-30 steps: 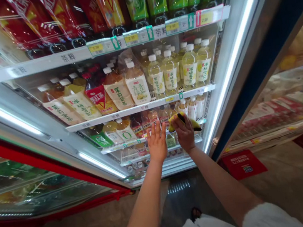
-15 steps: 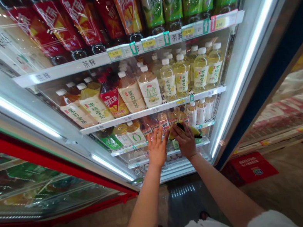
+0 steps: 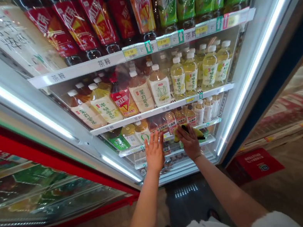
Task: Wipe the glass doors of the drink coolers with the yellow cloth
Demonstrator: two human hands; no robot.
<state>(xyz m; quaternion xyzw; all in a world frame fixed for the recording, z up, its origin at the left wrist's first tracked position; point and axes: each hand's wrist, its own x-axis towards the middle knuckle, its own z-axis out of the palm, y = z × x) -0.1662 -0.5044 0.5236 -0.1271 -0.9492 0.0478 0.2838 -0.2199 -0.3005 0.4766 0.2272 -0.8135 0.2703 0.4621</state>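
Note:
My left hand [image 3: 155, 152] is stretched out with its fingers spread, in front of the lower shelves of a drinks cooler. Behind its fingertips are a bottle marked 0 [image 3: 142, 130] and several brown drink bottles [image 3: 171, 121]. Under my right hand [image 3: 189, 142], to its right, is a yellow cloth with black parts [image 3: 197, 133]; the fingers lie over it, hiding much of it. Both palms face the cooler and seem to be on its glass front, though the pane itself barely shows.
Higher shelves carry red-labelled tea bottles [image 3: 98, 17], green tea bottles [image 3: 167, 1] and pale yellow bottles [image 3: 210, 66]. Bright light strips [image 3: 268, 42] line both sides. A red-framed cooler [image 3: 60, 161] adjoins on the left; a red box [image 3: 258, 163] sits on the floor at right.
The shelves have shifted right and slightly down in view. My left hand has moved left and down across the bottles, widening its gap from my right hand, which stays on the cloth.

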